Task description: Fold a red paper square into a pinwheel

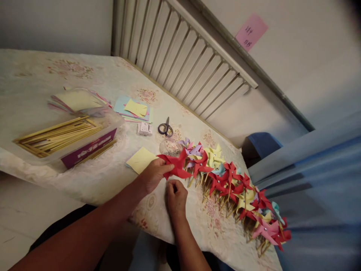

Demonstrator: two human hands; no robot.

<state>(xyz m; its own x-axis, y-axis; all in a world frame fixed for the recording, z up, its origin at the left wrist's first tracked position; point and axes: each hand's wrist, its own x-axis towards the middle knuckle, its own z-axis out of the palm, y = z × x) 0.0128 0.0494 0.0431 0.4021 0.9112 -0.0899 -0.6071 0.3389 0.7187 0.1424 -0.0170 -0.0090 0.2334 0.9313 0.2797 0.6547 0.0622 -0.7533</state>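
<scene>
Sticks (62,135) are lying in a box (88,148) on the left of the table (107,180), scissors (166,130) are resting between box and pinwheels (230,172), pinwheels are occupying the right, sheets (141,159) are sitting just beyond the left hand (153,174).

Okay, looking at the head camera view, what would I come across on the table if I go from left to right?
Clear plastic box of thin sticks → small white box → scissors → cluster of pinwheels.
</scene>
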